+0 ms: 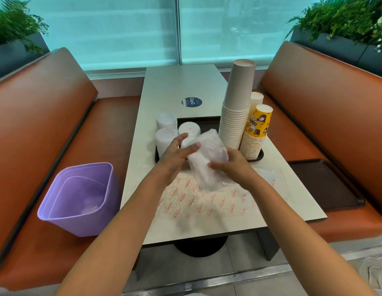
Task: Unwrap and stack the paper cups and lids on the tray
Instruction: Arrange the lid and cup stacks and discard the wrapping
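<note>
Both forearms reach in from the near edge, angled toward each other above the table (181,86). Beneath the wrists lies a flattened sheet of bubble wrap with red print (207,204), spread on the tabletop. The right hand (232,165) curls round the lower side of a clear plastic sleeve of lids (209,159), thumb and fingers wrapped on it, and holds it tilted off the table. The left hand (177,155) meets the sleeve from the other side with fingers spread and fairly straight, fingertips pressing on the plastic near its upper end; the sleeve is blurred, so the lids inside are hard to make out. Just beyond the grip sits the dark tray (198,120), with unwrapped stacks of white lids (166,133) standing at its left end, close behind the left fingers. To the right of the grip, on the same tray, a tall stack of plain paper cups (237,107) rises upside down, and beside it a shorter stack topped by a yellow printed cup (258,122). Off to the left of the grip, on the orange bench, stands a purple bin (79,199). Another dark tray (326,184) rests on the right bench.
</note>
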The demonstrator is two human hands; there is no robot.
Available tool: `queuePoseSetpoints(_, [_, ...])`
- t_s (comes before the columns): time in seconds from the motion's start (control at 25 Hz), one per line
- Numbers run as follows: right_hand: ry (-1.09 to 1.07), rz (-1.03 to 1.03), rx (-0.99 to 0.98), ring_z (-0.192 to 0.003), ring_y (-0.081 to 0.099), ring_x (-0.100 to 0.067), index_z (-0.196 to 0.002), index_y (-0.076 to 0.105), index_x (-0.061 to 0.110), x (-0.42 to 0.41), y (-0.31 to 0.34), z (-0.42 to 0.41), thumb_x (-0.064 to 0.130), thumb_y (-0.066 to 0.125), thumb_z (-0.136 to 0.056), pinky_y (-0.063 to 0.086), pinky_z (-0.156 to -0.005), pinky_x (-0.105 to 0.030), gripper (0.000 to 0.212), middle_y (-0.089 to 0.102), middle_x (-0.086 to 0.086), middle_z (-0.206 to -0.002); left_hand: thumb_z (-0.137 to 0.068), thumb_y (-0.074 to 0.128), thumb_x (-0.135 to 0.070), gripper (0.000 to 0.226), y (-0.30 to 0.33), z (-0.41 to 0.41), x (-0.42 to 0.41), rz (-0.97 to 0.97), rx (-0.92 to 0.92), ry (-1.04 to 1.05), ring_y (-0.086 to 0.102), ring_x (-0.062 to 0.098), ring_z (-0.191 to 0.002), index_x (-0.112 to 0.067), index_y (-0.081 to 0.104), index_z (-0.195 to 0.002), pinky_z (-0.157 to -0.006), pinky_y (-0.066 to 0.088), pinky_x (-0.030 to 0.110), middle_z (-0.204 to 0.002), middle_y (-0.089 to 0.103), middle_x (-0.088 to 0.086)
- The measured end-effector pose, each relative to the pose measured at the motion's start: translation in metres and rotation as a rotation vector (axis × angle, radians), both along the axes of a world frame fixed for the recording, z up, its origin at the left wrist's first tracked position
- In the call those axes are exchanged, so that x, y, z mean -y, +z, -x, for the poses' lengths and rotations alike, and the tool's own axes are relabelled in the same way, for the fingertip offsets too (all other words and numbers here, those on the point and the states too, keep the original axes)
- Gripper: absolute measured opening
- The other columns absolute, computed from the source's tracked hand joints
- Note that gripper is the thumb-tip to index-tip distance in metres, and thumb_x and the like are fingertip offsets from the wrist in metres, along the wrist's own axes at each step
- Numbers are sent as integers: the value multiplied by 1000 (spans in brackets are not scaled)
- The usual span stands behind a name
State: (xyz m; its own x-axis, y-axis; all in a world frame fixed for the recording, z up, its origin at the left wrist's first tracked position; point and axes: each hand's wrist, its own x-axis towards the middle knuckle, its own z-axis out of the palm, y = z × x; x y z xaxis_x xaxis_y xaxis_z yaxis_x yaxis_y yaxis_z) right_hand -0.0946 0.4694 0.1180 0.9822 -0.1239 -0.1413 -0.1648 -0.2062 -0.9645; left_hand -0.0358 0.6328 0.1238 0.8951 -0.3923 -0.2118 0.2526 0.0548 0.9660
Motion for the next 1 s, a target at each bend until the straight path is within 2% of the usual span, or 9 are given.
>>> queuePoseSetpoints(0.08, [-146, -169, 28, -96, 65, -24, -110, 58, 15, -10, -6, 0, 7, 71, -81, 56, -79, -35, 33, 66, -9, -111, -68, 81, -38, 85, -11, 3, 6, 48, -120, 3, 60, 26, -111, -17, 39, -138, -98, 48, 45, -126, 59, 5])
queuePoseSetpoints(0.16, [-192, -241, 37, -98, 64, -26, -112, 55, 17, -14, -10, -2, 7, 70, -81, 56, -78, -35, 35, 64, -10, -113, -77, 76, -23, 65, -22, 10, 13, 37, -107, -43, 63, 25, -108, -10, 47, -133, -96, 49, 43, -122, 63, 10])
queuePoseSetpoints(0.28, [-219, -212, 35, -105, 59, -23, -136, 39, 23, -8, -10, -3, 16, 68, -85, 52, -83, -36, 59, 58, -5, -117, -83, 64, 3, 46, -25, 11, 15, -68, 39, 55, 65, 21, -100, -8, 51, -126, -87, 55, 35, -114, 66, 8])
queuePoseSetpoints(0.4, [-256, 133, 266, -129, 37, -22, -144, 19, 38, 4, -3, -4, 23, 75, -80, 38, -104, -39, 86, 31, -1, -146, -84, 61, 4, 46, -20, 9, 10, -228, 205, 5, 63, 7, -90, -13, 51, -125, -71, 54, 16, -105, 66, -2])
queuePoseSetpoints(0.52, [-12, 487, 290, -139, 25, -17, -145, 20, 38, 11, 13, -13, 35, 78, -75, 26, -106, -31, 91, 21, 0, -156, -86, 63, -8, 54, -16, 6, 7, -507, 403, -137, 58, 12, -103, -18, 44, -135, -84, 50, 25, -121, 59, -1])
queuePoseSetpoints(0.64, [154, 447, 51, -118, 47, -15, -139, 42, 20, 14, 22, -21, 34, 70, -83, 40, -92, -26, 64, 52, -1, -131, -88, 62, -11, 57, -11, 7, 9, -570, 483, -226, 54, 13, -108, -22, 38, -138, -91, 48, 27, -123, 54, -2])
queuePoseSetpoints(0.76, [48, 260, 98, -93, 60, -18, -111, 63, 12, 15, 15, -24, 20, 64, -89, 51, -79, -29, 23, 60, 2, -93, -87, 63, -6, 52, -12, 10, 8, -369, 478, -198, 55, 10, -105, -38, 39, -121, -85, 51, 23, -115, 53, -6])
queuePoseSetpoints(0.84, [-46, 189, 168, -86, 61, -20, -95, 62, 15, 17, 8, -26, 15, 61, -90, 53, -76, -33, 4, 61, 0, -86, -85, 65, -7, 44, -17, 8, 5, -329, 531, -141, 53, 7, -102, -40, 42, -102, -87, 47, 24, -107, 51, -15])
queuePoseSetpoints(1.0, [-60, 126, 168, -82, 57, -18, -84, 58, 17, 20, 4, -27, 12, 59, -87, 49, -70, -27, 6, 58, 0, -83, -85, 67, -9, 23, -22, 5, 6, -301, 506, -108, 55, 7, -87, -28, 57, -78, -82, 45, 22, -89, 59, -12])
